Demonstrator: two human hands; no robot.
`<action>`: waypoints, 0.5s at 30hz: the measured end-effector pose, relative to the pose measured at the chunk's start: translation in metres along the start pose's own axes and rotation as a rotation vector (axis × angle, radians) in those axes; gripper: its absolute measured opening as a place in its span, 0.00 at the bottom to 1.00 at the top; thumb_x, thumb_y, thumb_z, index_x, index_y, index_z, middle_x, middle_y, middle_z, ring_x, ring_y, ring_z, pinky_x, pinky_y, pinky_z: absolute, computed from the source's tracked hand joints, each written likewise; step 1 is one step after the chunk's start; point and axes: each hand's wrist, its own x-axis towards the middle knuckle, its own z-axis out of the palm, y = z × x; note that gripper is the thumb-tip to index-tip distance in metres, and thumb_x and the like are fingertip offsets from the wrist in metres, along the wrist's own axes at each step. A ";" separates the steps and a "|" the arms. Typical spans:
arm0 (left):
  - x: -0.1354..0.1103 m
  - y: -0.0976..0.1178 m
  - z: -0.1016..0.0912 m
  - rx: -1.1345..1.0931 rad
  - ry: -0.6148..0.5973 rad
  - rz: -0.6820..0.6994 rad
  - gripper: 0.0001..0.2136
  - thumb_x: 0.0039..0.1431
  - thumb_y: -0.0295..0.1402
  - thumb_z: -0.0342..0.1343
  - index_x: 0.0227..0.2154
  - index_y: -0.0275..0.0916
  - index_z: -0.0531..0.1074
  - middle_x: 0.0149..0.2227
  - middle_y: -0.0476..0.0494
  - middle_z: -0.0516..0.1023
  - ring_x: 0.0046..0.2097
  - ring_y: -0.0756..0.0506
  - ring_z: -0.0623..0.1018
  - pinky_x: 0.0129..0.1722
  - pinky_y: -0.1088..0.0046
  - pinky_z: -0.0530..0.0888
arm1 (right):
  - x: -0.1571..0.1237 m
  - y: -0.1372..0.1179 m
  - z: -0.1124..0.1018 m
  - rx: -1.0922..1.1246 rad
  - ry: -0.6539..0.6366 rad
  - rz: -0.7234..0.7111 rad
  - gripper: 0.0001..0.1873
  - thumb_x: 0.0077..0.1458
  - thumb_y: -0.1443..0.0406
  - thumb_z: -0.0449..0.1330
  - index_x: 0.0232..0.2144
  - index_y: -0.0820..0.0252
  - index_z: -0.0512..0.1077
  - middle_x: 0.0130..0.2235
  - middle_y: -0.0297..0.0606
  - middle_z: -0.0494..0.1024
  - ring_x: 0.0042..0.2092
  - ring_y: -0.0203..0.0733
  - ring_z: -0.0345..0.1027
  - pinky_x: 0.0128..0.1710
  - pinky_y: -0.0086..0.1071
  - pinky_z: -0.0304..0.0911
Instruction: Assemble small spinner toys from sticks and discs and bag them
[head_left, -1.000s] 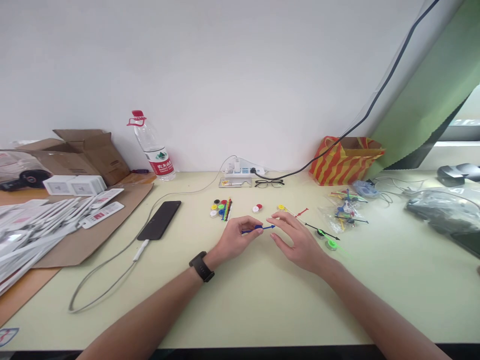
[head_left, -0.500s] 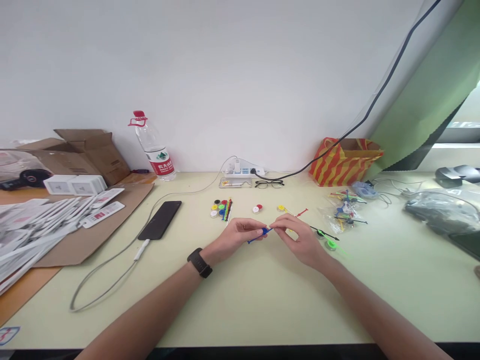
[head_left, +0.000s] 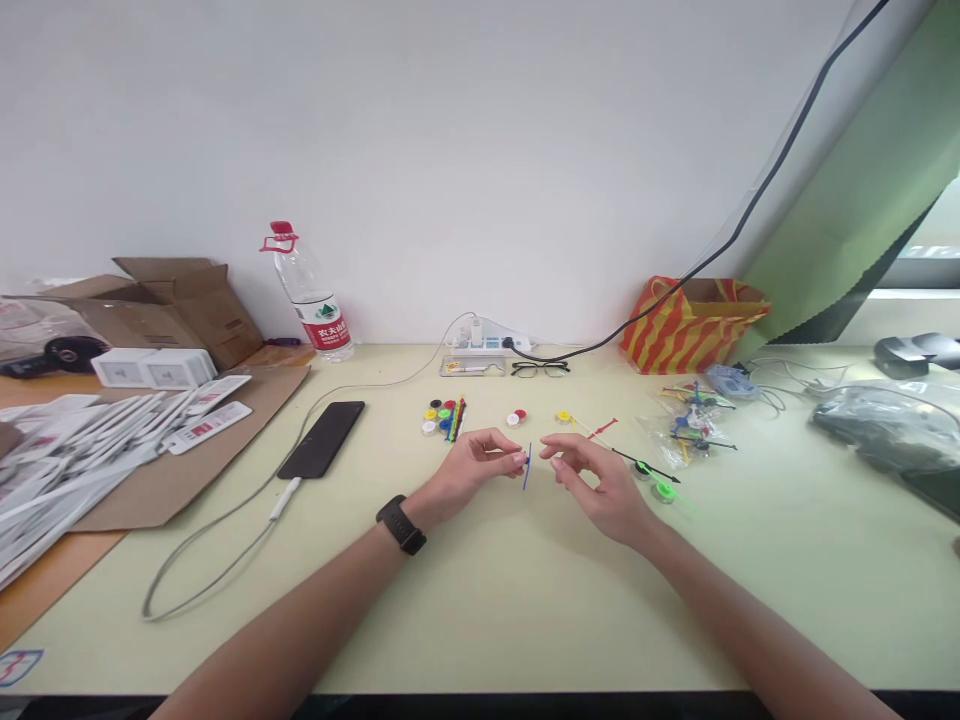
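Note:
My left hand [head_left: 474, 462] pinches a small blue plastic piece with a thin stick [head_left: 528, 470] between thumb and forefinger. The stick stands nearly upright, seen edge-on, and the fingertips hide part of the piece. Just to its right, my right hand [head_left: 600, 488] is open and empty, its thumb and curved fingers apart. Beyond the hands lie a white disc [head_left: 513, 420] and a red disc [head_left: 521, 414]. Near my right hand are a yellow disc [head_left: 563, 417], a red stick [head_left: 602, 429], a black arrow-tipped stick [head_left: 660, 470] and a green disc [head_left: 664, 492].
Several coloured discs [head_left: 429, 427] and a bundle of sticks [head_left: 457, 418] lie beyond my left hand. Left are a phone [head_left: 322, 440] on a cable, a bottle [head_left: 321, 315] and cardboard [head_left: 262, 400]. Glasses [head_left: 540, 369], a power strip [head_left: 491, 341] and a striped bag [head_left: 675, 325] stand behind.
My right hand has let go of the blue piece and drawn slightly away, its fingers parting. In my left hand the stick has turned from slanted to nearly upright.

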 end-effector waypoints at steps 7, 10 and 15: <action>-0.002 0.002 0.002 -0.097 -0.002 -0.033 0.13 0.48 0.36 0.75 0.32 0.35 0.79 0.36 0.42 0.82 0.38 0.46 0.82 0.45 0.65 0.78 | -0.001 0.001 0.003 0.076 0.024 0.009 0.16 0.68 0.60 0.56 0.56 0.53 0.70 0.50 0.43 0.80 0.31 0.37 0.71 0.32 0.35 0.72; -0.003 0.003 0.002 -0.127 -0.015 -0.055 0.12 0.48 0.34 0.76 0.32 0.35 0.80 0.36 0.43 0.82 0.38 0.46 0.82 0.47 0.64 0.78 | -0.002 0.000 0.002 0.036 0.085 -0.035 0.17 0.67 0.62 0.57 0.57 0.52 0.69 0.52 0.44 0.79 0.30 0.36 0.68 0.30 0.34 0.70; -0.004 0.004 0.003 -0.117 -0.034 -0.059 0.12 0.48 0.33 0.75 0.32 0.35 0.80 0.37 0.42 0.84 0.38 0.46 0.83 0.47 0.64 0.78 | -0.005 -0.002 0.004 -0.004 0.040 -0.098 0.19 0.68 0.63 0.55 0.59 0.50 0.66 0.49 0.42 0.80 0.26 0.34 0.64 0.27 0.33 0.68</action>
